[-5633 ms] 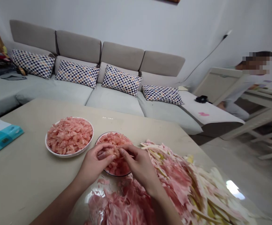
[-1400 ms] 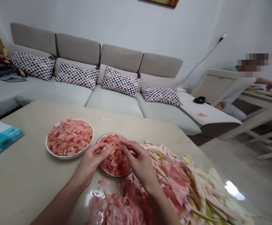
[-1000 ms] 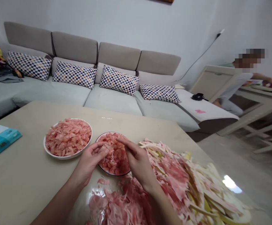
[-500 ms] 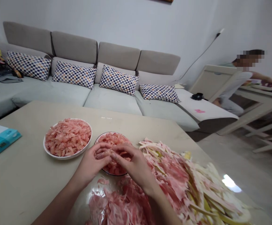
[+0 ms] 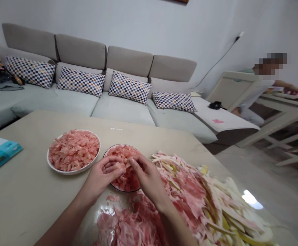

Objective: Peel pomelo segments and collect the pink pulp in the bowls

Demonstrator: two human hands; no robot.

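Over a dark-rimmed bowl (image 5: 124, 187) of pink pomelo flesh (image 5: 128, 177), my two hands are close together. My left hand (image 5: 105, 172) is closed around a small piece of pomelo flesh (image 5: 120, 165) between thumb and fingers. The fingers of my right hand (image 5: 146, 174) pinch at the right side of that piece, with thumb and forefinger near together. Further left stands a white plate (image 5: 74, 172) heaped with pomelo flesh (image 5: 73, 150). Thin pink membranes (image 5: 128, 223) lie on the table below my wrists.
Pomelo rind and pith (image 5: 231, 212) form a long pile on the table's right side. A blue tissue pack (image 5: 3, 153) lies at the left edge. Behind the table (image 5: 36, 201) is a grey sofa (image 5: 123, 109) with patterned cushions. A person (image 5: 256, 92) sits at the far right.
My right fingers have drawn slightly apart from my left ones, so the pomelo piece shows more between them. My left hand has barely moved.
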